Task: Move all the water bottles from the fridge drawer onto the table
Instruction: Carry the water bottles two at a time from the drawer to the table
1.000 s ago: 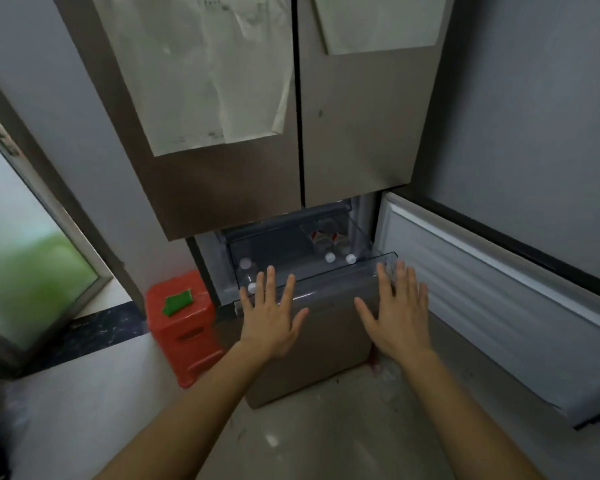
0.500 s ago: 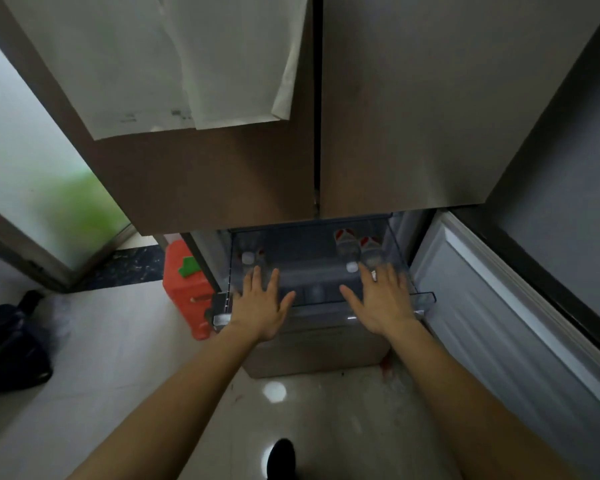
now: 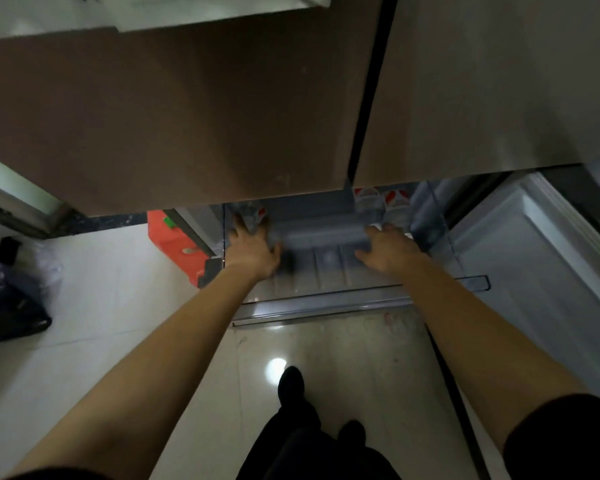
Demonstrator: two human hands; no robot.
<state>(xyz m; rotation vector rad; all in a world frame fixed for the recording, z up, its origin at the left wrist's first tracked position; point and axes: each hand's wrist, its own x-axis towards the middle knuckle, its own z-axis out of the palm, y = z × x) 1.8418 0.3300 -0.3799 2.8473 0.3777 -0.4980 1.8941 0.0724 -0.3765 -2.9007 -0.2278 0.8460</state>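
Observation:
The clear plastic fridge drawer [image 3: 361,295] is pulled out below the brown upper doors. Both my hands are inside it. A water bottle with a red and white label [image 3: 253,213] stands at the drawer's back left. My left hand [image 3: 252,249] reaches it, with fingers spread at its base and thumb held apart. Two more bottles [image 3: 368,201] [image 3: 397,206] stand at the back right, partly hidden by the door above. My right hand [image 3: 387,251] is open, and its fingertips touch the rightmost one. The image is blurred at the fingers.
The upper fridge doors [image 3: 187,116] overhang the back of the drawer. An open lower door [image 3: 534,258] stands to the right. An orange plastic stool [image 3: 177,245] sits left of the drawer, and a dark bag [image 3: 7,306] lies on the tiled floor. My foot [image 3: 290,382] is in front.
I have stepped closer and leaned over the drawer. Both hands moved from above the front rim to the back of the drawer, reaching the bottles.

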